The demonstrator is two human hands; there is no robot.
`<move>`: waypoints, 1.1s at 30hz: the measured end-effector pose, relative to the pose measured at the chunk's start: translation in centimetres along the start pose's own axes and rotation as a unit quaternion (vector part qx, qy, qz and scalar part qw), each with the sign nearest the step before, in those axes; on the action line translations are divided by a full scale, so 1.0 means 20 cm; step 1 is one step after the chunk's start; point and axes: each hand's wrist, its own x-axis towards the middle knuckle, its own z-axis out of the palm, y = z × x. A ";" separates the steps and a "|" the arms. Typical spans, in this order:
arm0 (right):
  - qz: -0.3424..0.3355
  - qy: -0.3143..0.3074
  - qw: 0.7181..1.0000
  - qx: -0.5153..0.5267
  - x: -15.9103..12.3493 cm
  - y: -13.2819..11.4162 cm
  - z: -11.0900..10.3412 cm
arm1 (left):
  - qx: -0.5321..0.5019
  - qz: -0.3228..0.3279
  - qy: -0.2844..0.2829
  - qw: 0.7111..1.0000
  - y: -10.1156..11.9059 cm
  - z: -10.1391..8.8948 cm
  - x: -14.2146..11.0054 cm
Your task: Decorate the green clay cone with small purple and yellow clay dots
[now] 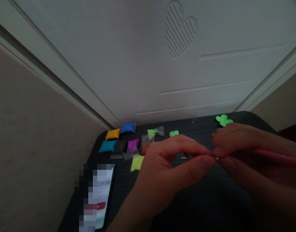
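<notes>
Above the dark table, the fingertips of both hands meet. Between the thumb and forefinger of my left hand point(167, 164) is a tiny purple bit of clay point(214, 158), mostly hidden. My right hand point(244, 138) has its fingers closed against the same spot, where a speck of yellow clay point(217, 158) shows. A slim pink stick point(276, 155) lies held across the right hand; its tip is out of sight. Beyond that hand sits a green clover-like clay shape point(224, 120). A thin yellow strip point(183, 158) lies on the table behind the left fingers.
Clay packets in orange-yellow point(113, 134), blue point(128, 128), teal point(108, 146), black point(120, 147) and purple point(133, 145) lie at the back left, near a yellow clay sheet point(136, 163). A phone point(105, 193) rests at the left edge. A white panel point(148, 64) stands behind the table point(196, 206).
</notes>
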 end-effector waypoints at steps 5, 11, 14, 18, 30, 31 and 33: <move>0.011 -0.001 1.000 0.008 0.00 -0.01 0.00 | -0.010 -0.004 -0.003 1.000 0.00 0.00 0.00; 0.031 0.030 0.999 0.006 0.00 0.00 0.02 | -0.099 -0.047 0.004 0.994 -0.03 0.01 0.00; 0.021 0.044 0.999 -0.010 0.00 0.00 0.02 | -0.142 -0.077 0.003 0.987 -0.04 0.02 0.00; -0.016 0.041 0.998 -0.036 -0.01 0.01 0.02 | -0.181 -0.095 0.010 0.979 -0.04 0.03 0.00; -0.049 0.048 0.995 -0.076 -0.02 0.03 0.04 | -0.068 -0.032 0.083 0.994 -0.05 0.05 -0.01; -0.050 0.047 0.995 -0.073 -0.02 0.03 0.04 | -0.058 -0.027 0.086 0.994 -0.05 0.05 -0.01; -0.049 0.046 0.995 -0.073 -0.01 0.03 0.04 | -0.047 -0.023 0.089 0.995 -0.05 0.05 -0.01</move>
